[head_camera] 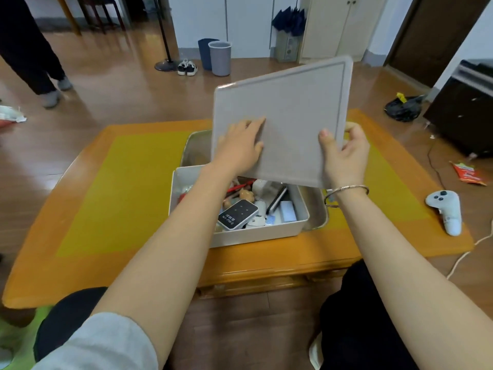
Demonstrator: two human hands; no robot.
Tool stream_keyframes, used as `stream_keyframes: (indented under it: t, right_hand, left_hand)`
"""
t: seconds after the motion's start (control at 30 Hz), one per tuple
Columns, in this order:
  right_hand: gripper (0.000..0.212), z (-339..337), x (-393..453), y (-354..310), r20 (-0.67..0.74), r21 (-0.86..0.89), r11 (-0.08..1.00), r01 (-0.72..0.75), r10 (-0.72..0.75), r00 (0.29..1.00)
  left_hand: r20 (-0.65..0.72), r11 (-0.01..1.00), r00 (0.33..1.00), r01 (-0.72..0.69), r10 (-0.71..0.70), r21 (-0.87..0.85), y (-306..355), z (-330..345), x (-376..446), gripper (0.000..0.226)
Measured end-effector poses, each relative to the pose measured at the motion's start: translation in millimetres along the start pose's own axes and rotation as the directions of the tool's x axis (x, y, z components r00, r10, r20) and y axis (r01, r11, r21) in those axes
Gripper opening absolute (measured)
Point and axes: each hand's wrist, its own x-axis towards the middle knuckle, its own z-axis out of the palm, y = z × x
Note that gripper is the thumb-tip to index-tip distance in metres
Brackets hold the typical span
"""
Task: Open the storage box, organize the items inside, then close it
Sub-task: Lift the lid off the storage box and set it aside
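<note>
Between the two hands a gray lid [282, 121] is held up in the air, tipped so its flat side faces the person. On the left hand [241, 149] the fingers [253, 124] lie spread and flat on the face of the lid, near its left edge. On the right hand [346, 153] the thumb [324, 138] presses on the front of the lid and the other fingers curl around its right edge to the back, so this hand pinches the lid. A thin bracelet [346, 192] sits on the right wrist. Just under the lid's low edge is the white box [253, 235], open on top and not touching the lid. The box is full of small things all mixed up: a black and white gadget with small lights [238, 214] near the front, a light blue little box [288, 211] at the right side, and some red and tan bits farther back that are too jumbled to tell apart. The box sits in a shiny metal tray [318, 209], and the tray rests on a low table with an orange and yellow top [120, 188]. Near the right end of the table lies a white game controller [445, 209], well apart from the box. On the wood floor far behind stand two bins [216, 57] and a pair of shoes [187, 67].
</note>
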Motion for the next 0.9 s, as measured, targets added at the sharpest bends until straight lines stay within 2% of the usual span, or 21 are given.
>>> stream_keyframes:
  t: [0.13,0.3,0.4,0.5,0.6,0.67,0.73,0.83,0.9]
  right_hand:
    - [0.024,-8.8,0.2,-15.0,0.016,-0.079,0.983,0.164,-0.163,0.987]
    - [0.007,-18.0,0.5,-12.0,0.080,-0.221,0.925,0.310,-0.300,0.951]
    - [0.004,-20.2,-3.5,0.3,0.137,-0.314,0.877,0.365,-0.338,0.931]
    - [0.006,-22.2,-16.3,15.1,0.210,-0.426,0.782,0.455,-0.404,0.890]
    - [0.011,-21.1,-30.8,28.4,0.298,-0.475,0.699,0.535,-0.445,0.845]
    - [0.009,-21.3,-35.2,37.1,0.358,-0.493,0.648,0.581,-0.457,0.814]
    - [0.011,-22.4,-39.4,45.6,0.420,-0.493,0.614,0.617,-0.453,0.787]
    - [0.007,-22.1,-49.8,56.4,0.528,-0.419,0.629,0.655,-0.418,0.739]
    - [0.025,-19.6,-57.6,64.2,0.600,-0.412,0.665,0.623,-0.317,0.735]
  left_hand:
    - [-0.015,0.991,0.995,-0.103,0.102,-0.091,23.9,-6.6,7.1,0.062]
    - [-0.051,0.945,0.994,-0.104,0.092,-0.309,33.2,-8.9,1.8,0.065]
    - [-0.069,0.835,0.998,-0.038,0.000,-0.549,31.6,-9.5,-6.3,0.055]
    - [-0.058,0.659,0.987,0.054,-0.147,-0.750,24.5,-9.5,-14.7,0.055]
    - [0.094,0.489,0.959,0.219,-0.267,-0.844,12.7,-9.7,-21.9,0.073]
    - [0.212,0.459,0.936,0.325,-0.282,-0.827,0.9,-9.1,-27.2,0.073]
    - [0.320,0.456,0.917,0.396,-0.237,-0.797,-12.5,-8.3,-33.5,0.056]
    - [0.437,0.385,0.865,0.501,-0.244,-0.775,-28.3,-4.2,-39.8,0.020]
    - [0.461,0.414,0.837,0.546,-0.293,-0.728,-32.7,1.2,-44.1,0.012]
